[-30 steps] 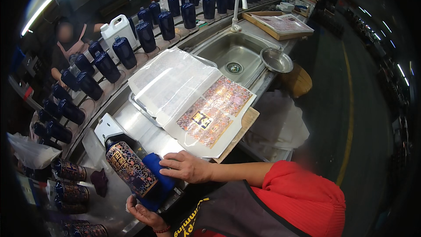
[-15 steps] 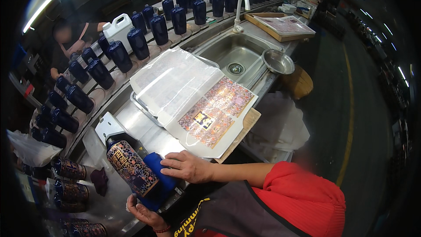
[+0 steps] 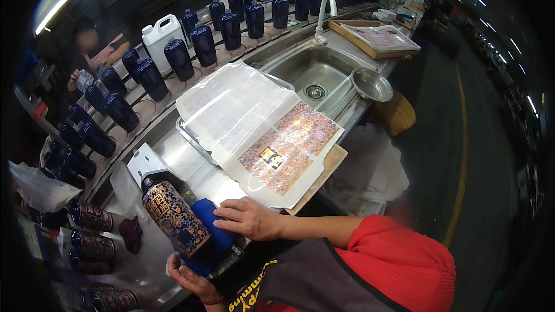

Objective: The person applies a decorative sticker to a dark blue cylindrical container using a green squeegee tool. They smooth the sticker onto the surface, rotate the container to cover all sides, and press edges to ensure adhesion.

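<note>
Lying tilted at the steel worktop's [image 3: 191, 159] near edge: 1 dark-blue ceramic bottle with patterned decal wrap [image 3: 174, 215], long axis running neck-away to base-near. Left hand [image 3: 191, 277] cups its base, fingers curled; right hand [image 3: 250, 218] presses a blue cloth [image 3: 209, 228] against its right flank, fingers spread flat.

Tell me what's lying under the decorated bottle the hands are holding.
A blue cloth lies under the decorated bottle, with the right hand pressing it and the left hand cupping below. The bottle hides what is beneath the cloth.
</note>
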Tool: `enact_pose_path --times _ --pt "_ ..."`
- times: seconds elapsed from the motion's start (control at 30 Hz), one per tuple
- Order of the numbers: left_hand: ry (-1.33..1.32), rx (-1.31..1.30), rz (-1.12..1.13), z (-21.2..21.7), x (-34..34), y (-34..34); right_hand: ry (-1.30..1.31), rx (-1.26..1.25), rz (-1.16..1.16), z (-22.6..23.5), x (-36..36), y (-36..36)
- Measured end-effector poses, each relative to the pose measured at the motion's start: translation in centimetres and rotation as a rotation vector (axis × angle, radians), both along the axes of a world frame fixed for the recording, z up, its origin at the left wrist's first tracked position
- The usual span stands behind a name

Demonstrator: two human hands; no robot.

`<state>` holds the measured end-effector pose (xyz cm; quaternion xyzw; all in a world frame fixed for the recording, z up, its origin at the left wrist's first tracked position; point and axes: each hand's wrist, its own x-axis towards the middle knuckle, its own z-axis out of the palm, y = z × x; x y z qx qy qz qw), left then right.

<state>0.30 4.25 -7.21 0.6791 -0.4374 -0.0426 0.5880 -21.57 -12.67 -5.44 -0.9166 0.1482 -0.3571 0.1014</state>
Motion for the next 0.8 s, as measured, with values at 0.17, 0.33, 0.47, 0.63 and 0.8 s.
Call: enact_pose_path --times 0.17,0.33,0.47,0.63,0.8 --pt "0.002 -0.001 -0.003 0.06 -0.16 -0.1 0.003 -0.003 -0.001 -0.03 -0.07 -0.07" --pt "0.021 -0.017 -0.008 0.06 -0.32 -0.25 0.003 -0.011 0.002 -0.04 -0.1 -0.2" --pt "-0.001 -0.017 -0.004 0.14 -0.42 -0.34 0.009 -0.009 0.002 -0.11 -0.1 -0.27" --pt "-0.011 -0.021 -0.002 0.24 -0.65 -0.49 0.017 -0.016 -0.005 -0.12 -0.21 -0.33" --pt "-0.045 -0.004 0.006 0.33 -0.75 -0.54 0.011 0.003 0.006 -0.04 -0.3 -0.42"
